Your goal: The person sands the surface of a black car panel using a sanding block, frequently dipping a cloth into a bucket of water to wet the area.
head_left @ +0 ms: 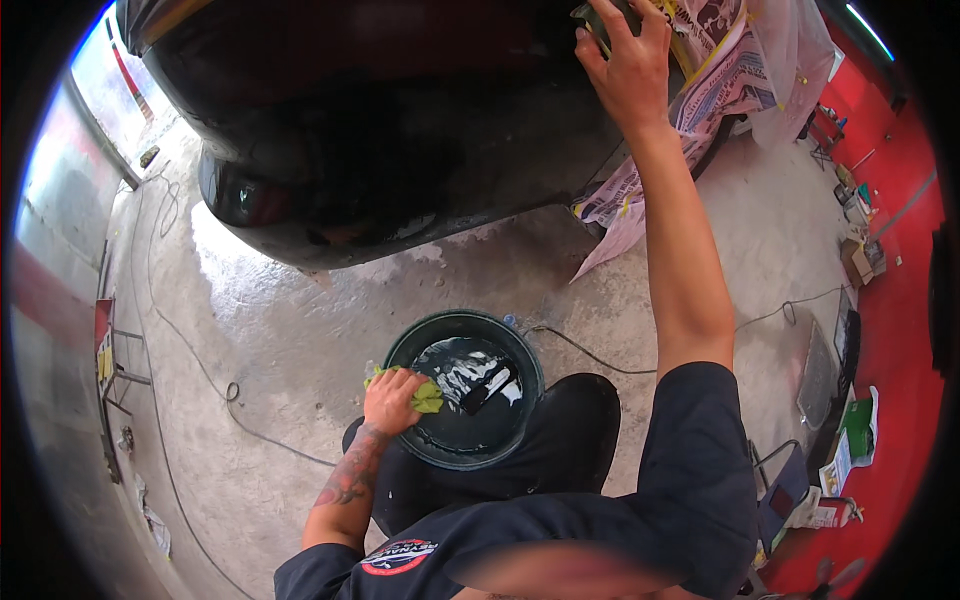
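Observation:
My left hand (392, 400) is closed round a crumpled yellow-green cloth (428, 398) at the left rim of a round dark green basin (537, 372). Water with bright reflections lies in the basin, which sits between my knees. My right arm stretches up and forward to a glossy black car bumper (400, 140). At its upper right part, my right hand (635, 65) presses a dark greenish pad (592, 22) to the surface, fingers spread over it. Much of the pad is hidden under the fingers and cut by the frame's top edge.
Printed masking paper (715, 90) and clear plastic sheeting (790, 70) cover the car right of the bumper. A thin cable (240, 425) crosses the wet concrete floor (270, 320). Boxes (857, 262) and clutter line the red wall at right; a metal stand (128, 365) is at left.

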`<state>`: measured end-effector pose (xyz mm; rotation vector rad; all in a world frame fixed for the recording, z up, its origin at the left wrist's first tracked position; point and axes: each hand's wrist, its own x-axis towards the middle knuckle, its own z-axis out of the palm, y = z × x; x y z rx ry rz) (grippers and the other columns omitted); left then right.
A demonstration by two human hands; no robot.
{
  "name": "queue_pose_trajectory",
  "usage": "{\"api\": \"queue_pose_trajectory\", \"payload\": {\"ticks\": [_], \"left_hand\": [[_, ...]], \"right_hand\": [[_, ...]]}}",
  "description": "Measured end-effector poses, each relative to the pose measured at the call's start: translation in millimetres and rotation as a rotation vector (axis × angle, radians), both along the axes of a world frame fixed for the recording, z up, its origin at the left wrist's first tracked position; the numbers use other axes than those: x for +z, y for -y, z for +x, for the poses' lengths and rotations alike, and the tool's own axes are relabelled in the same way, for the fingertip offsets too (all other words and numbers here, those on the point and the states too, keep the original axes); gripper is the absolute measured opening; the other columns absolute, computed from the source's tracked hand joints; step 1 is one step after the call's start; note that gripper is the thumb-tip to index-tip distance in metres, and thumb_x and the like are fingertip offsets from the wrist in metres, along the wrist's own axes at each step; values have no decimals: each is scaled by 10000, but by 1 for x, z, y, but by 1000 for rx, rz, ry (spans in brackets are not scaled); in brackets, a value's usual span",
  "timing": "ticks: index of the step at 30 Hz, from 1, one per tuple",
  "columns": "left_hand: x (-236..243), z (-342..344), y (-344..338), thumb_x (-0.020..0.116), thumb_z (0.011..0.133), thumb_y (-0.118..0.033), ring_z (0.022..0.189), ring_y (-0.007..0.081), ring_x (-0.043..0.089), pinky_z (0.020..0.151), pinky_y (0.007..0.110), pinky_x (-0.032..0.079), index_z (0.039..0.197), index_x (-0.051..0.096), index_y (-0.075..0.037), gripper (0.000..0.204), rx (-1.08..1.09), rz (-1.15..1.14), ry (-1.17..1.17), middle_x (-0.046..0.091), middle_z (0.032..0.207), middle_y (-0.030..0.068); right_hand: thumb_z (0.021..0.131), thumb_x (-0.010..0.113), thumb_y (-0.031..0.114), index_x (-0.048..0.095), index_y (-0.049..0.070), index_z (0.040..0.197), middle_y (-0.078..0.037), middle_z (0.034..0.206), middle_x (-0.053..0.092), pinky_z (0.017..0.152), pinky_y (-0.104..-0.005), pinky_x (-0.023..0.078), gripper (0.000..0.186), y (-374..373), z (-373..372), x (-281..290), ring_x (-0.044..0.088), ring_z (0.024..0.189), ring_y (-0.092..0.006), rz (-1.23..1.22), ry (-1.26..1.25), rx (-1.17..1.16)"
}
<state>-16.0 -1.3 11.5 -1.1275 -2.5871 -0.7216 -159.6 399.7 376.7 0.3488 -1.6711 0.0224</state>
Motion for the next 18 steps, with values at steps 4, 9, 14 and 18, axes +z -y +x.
{"api": "queue_pose_trajectory", "payload": {"ticks": [4,9,14,18], "left_hand": [[-1,1,1,807,635,-192,947,250,662,811,413,527,1027,711,-191,403,23,-13,32,662,965,4],[-3,1,3,810,633,-192,959,251,664,820,416,530,1033,709,-187,413,22,-37,15,667,975,2],[-1,1,1,814,621,-181,972,253,663,837,428,529,1042,706,-185,435,20,-13,27,665,977,4],[-5,1,2,817,612,-179,979,253,661,844,430,528,1046,705,-185,448,20,-18,36,664,977,5]], "right_hand": [[779,776,80,635,123,1313,-204,1330,518,1038,-464,476,555,-1,0,0,532,1223,-401,26,3,-48],[790,776,79,634,114,1303,-207,1334,513,1053,-468,472,534,1,0,1,528,1228,-403,27,18,-30],[799,775,75,629,104,1301,-208,1338,511,1061,-467,468,524,0,0,-1,527,1233,-407,15,16,-21],[808,793,98,613,113,1342,-205,1367,503,1075,-465,460,564,-3,1,-2,517,1256,-412,14,38,-19]]}}
